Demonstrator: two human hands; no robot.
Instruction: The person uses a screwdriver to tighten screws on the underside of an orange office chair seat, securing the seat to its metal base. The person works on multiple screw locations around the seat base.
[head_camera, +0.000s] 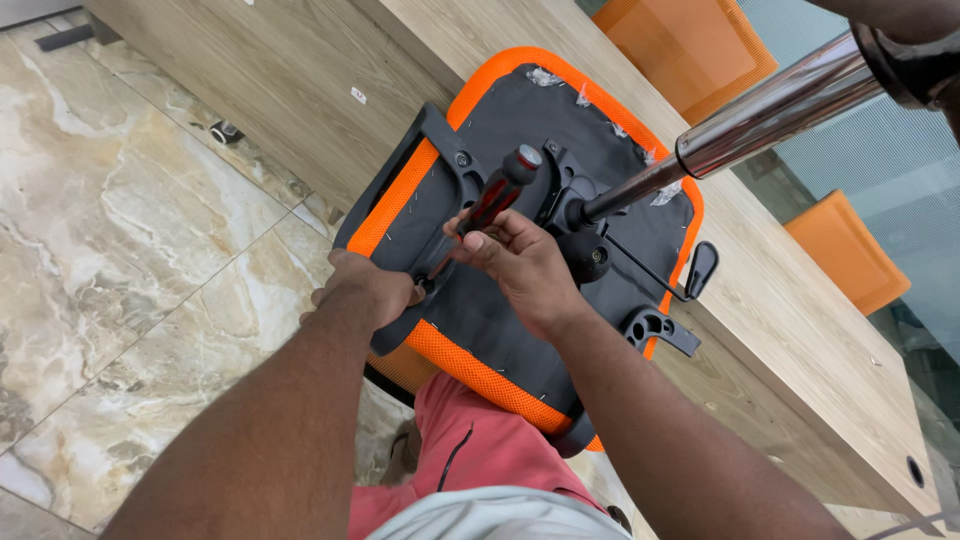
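Marble floor lies on the left, and a long wooden surface carries an overturned orange and black chair seat. On its underside, the right hand closes around a red and black screwdriver, while the left hand grips the seat's black bracket. A shiny chrome cylinder stands up from the mechanism, crossing the view. Orange chairs stand beyond the surface.
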